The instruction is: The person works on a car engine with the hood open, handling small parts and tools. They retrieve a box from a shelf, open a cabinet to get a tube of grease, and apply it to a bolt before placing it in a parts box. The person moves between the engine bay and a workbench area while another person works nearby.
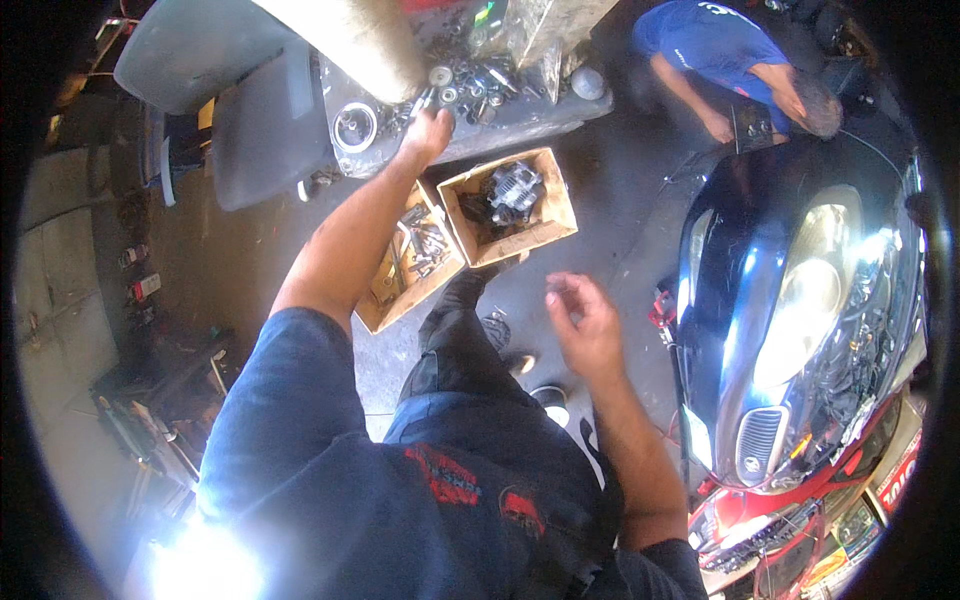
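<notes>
Left hand (430, 135) is at metal parts (475, 95) on the desk (530, 121), hold unclear: best pinch them singly; right hand (585, 328) curls loosely, contents unclear

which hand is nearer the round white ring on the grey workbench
Left: the left hand is just right of the ring; the right hand is farther off, below and right.
</notes>
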